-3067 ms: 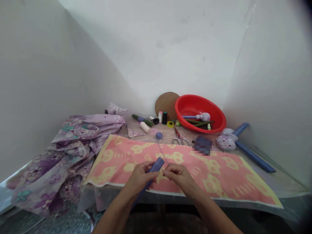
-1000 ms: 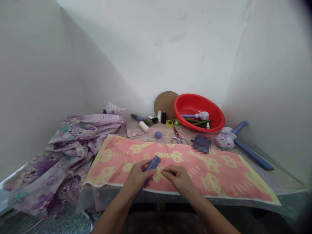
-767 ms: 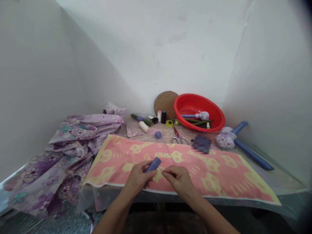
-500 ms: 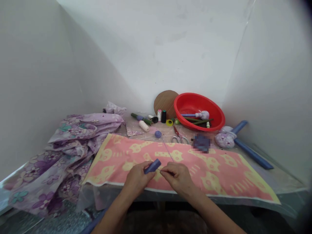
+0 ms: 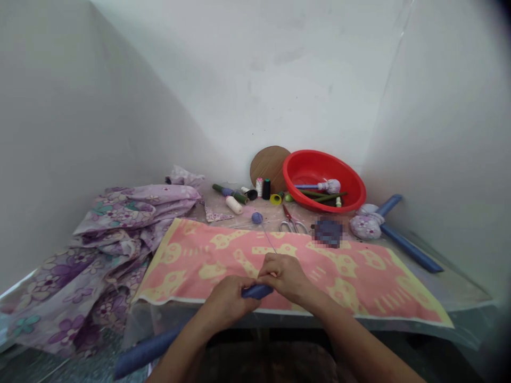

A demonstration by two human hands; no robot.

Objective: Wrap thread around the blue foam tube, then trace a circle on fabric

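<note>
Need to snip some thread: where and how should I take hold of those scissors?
Take the scissors by their metal finger loops, coming from your side over the pink-and-yellow towel. The loops lie nearest you, just beyond the towel's edge, while the blades point away toward the red basin.

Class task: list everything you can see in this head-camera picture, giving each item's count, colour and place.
white walls: several, white, around the table
floral fabric: 1 heap, purple, left of the table
patterned cloth: 1, pink and yellow, front of the table
red basin: 1, red, back of the table
wooden board: 1, brown, behind the basin's left side
thread spools: several, white and black, left of the basin
scissors: 1, silver and red, below the basin
stuffed floral ball: 1, lilac, right of the table
second blue tube: 1, blue, right of the table
held blue tube: 1, blue, at the near table edge
left hand: 1, gripping the held blue tube
right hand: 1, closed over the tube's end
</note>
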